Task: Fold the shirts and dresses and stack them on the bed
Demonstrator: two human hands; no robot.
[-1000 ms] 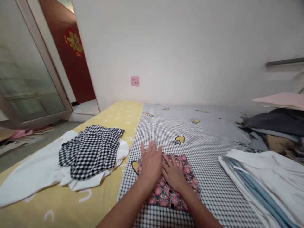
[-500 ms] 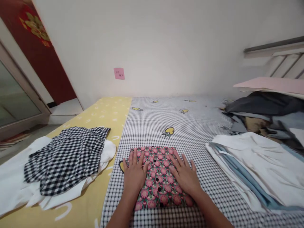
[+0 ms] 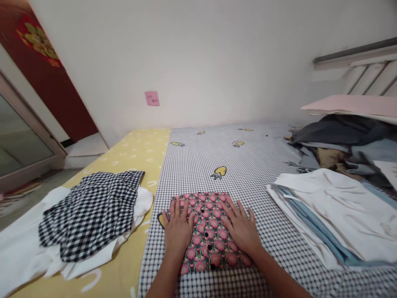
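Note:
A pink floral cloth garment (image 3: 207,236) with black buttons down its middle lies folded into a flat rectangle on the checked bedsheet (image 3: 192,161). My left hand (image 3: 179,227) rests flat on its left edge, fingers spread and pointing away from me. On the right edge lies my right hand (image 3: 243,229), palm down with its fingers apart. Neither hand grips anything; the cloth under both palms is hidden.
At the left, a black-and-white checked garment (image 3: 93,211) lies over white cloth (image 3: 21,236) on a yellow sheet (image 3: 124,153). Folded white and blue clothes (image 3: 335,211) lie at the right, below a dark clothes pile (image 3: 344,132). A wall stands behind.
The view has tilted slightly, shifting the surroundings a little. Both hands stay flat on the floral garment, which looks the same.

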